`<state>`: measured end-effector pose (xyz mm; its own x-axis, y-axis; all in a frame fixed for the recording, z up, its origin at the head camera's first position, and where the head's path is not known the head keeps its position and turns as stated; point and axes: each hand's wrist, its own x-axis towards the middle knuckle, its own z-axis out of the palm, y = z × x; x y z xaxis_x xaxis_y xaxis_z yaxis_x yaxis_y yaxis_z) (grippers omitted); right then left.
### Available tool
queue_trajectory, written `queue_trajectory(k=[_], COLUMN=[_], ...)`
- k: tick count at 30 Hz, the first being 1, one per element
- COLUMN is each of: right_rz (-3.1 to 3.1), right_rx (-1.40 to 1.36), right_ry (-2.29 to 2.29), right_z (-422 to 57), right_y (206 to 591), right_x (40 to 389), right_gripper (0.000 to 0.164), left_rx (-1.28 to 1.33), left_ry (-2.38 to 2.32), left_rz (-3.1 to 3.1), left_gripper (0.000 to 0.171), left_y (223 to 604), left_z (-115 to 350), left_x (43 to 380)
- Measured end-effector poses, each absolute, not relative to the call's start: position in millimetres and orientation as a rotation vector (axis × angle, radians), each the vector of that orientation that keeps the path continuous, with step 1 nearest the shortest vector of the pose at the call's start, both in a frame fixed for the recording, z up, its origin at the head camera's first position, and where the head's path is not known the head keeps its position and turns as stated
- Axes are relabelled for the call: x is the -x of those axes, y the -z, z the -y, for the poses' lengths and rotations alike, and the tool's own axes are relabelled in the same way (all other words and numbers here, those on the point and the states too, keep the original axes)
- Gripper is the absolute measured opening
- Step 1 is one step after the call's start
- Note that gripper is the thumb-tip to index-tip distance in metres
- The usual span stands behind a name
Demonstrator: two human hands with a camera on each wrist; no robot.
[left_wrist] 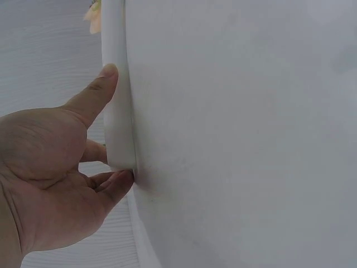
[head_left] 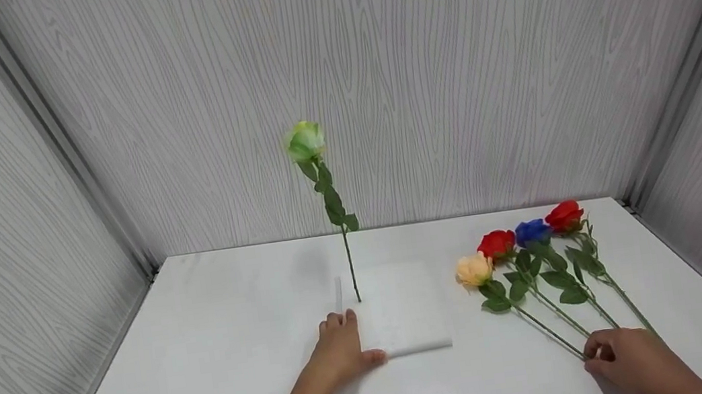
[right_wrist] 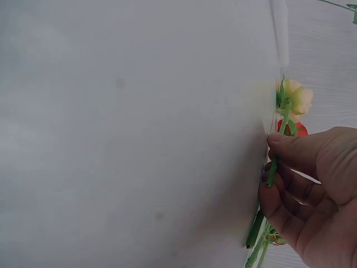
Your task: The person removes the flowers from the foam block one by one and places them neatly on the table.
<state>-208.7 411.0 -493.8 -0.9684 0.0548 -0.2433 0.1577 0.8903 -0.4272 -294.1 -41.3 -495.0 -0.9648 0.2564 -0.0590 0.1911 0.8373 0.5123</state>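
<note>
Standing upright is a light green rose point(head_left: 305, 140), its stem foot on a flat white block point(head_left: 403, 312) that blends with the table. My left hand point(head_left: 342, 353) touches that block's near left corner. In the left wrist view, the thumb lies along the block's side point(left_wrist: 117, 128), with fingers bent at its end. On the right, my right hand point(head_left: 637, 359) pinches the lower stem of a peach rose point(head_left: 474, 270) between thumb and fingers; this stem point(right_wrist: 273, 172) also shows in the right wrist view. That rose's head stays low by the table.
Beside the peach rose lie a red rose point(head_left: 496, 244), a blue rose point(head_left: 533, 231) and another red rose point(head_left: 564, 216), stems toward my right hand. The white table point(head_left: 222, 349) is bordered by grey wood-grain panels point(head_left: 377, 85) at the back and both sides.
</note>
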Motion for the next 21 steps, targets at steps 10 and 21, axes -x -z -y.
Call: queue_trajectory(k=[10,21], right_rz=[-2.829,-2.841], right_rx=[-0.15,-0.083], right_ry=[0.674,0.623], right_z=[-409.1,-398.2], right_y=[493.5,483.1], right_x=[207.8,208.5], right_gripper=[0.009,0.023], left_rx=[-0.342,-0.341], left_ry=[-0.773,-0.771], left_rz=[-2.888,-2.892], left_gripper=[0.108,0.107], left_y=[496.0,495.5], left_z=[41.8,40.6], left_x=[295.8,294.7])
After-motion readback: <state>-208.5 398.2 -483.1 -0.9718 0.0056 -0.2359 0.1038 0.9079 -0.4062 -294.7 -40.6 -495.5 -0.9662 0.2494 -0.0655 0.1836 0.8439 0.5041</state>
